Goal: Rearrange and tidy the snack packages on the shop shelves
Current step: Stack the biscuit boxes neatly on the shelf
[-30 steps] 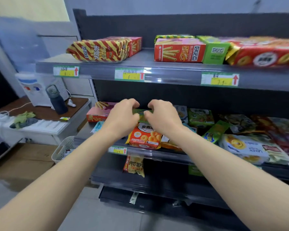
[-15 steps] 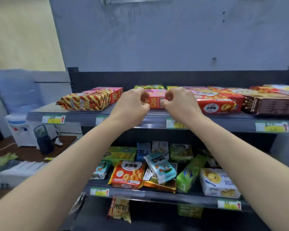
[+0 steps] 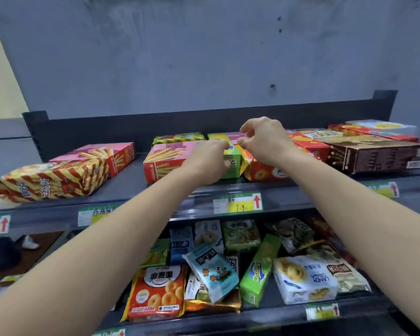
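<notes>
On the top shelf (image 3: pixel 131 183) a pink-and-red biscuit-stick box (image 3: pixel 165 161) lies flat beside a green box (image 3: pixel 233 166) and a red cookie bag (image 3: pixel 262 170). My left hand (image 3: pixel 209 161) reaches over the right end of the pink-and-red box, its curled fingers touching the green box; whether it grips is unclear. Just above the cookie bag hovers my right hand (image 3: pixel 264 141), fingers loosely curled and holding nothing. A red-and-yellow striped bag (image 3: pixel 49 180) and another pink box (image 3: pixel 102 154) lie at the left.
A brown chocolate box (image 3: pixel 374 154) and more boxes fill the top shelf's right end. The lower shelf holds jumbled packs: an orange ring-biscuit bag (image 3: pixel 158 292), a blue bag (image 3: pixel 214 270), a green box (image 3: pixel 260 270), a white cookie bag (image 3: pixel 303 277). A wooden side table (image 3: pixel 10 263) stands at the left.
Both hands rose from the lower shelf to the top shelf with a pink-and-red box. That box now lies flat there, the right hand has come off it, and the view has tilted up.
</notes>
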